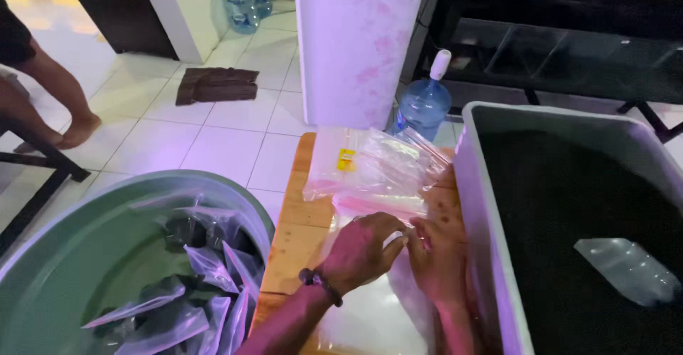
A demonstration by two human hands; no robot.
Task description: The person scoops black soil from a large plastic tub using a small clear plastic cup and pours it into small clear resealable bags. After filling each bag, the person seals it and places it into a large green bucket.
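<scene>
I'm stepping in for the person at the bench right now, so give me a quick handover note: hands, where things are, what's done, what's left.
Left hand and right hand: both pressed on a clear plastic bag lying flat on the wooden table; grip looks like a fingertip pinch at its top edge.
Stack of empty bags: farther up the table.
Green tub, left: holds bags filled with dark material, apparently done.
Grey bin, right: dark material and a plastic bottle scoop.
Left: this bag is empty, as is the stack.

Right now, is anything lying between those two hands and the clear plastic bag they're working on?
No. The left hand and right hand already rest directly on the flat clear plastic bag on the wooden table; nothing visible lies between.
</scene>
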